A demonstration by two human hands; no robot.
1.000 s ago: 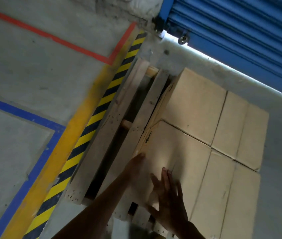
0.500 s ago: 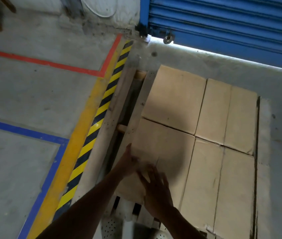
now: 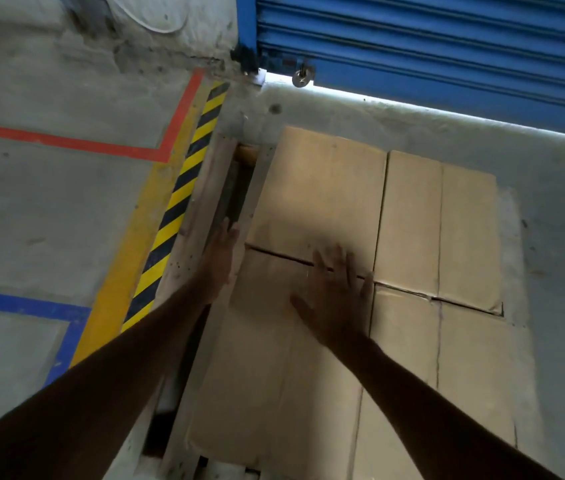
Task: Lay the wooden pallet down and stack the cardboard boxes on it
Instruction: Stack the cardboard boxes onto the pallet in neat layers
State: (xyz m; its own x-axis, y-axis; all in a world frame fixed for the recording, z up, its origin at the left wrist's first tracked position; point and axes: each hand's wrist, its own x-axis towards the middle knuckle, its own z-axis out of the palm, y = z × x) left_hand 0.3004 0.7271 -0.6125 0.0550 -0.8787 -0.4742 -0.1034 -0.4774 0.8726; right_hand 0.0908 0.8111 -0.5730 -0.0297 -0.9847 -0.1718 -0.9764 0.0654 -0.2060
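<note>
Cardboard boxes [image 3: 409, 216] sitting flat on wooden pallet [image 3: 201, 206], long axis running away from me. I'm pressing right hand [image 3: 338, 299] spread, ungripped, on near-left box [image 3: 263, 358]; left hand [image 3: 218, 261] flattening against its left side, nearer pallet slats. Concrete floor [image 3: 49, 209], blue shutter [image 3: 447, 46] beyond.
</note>
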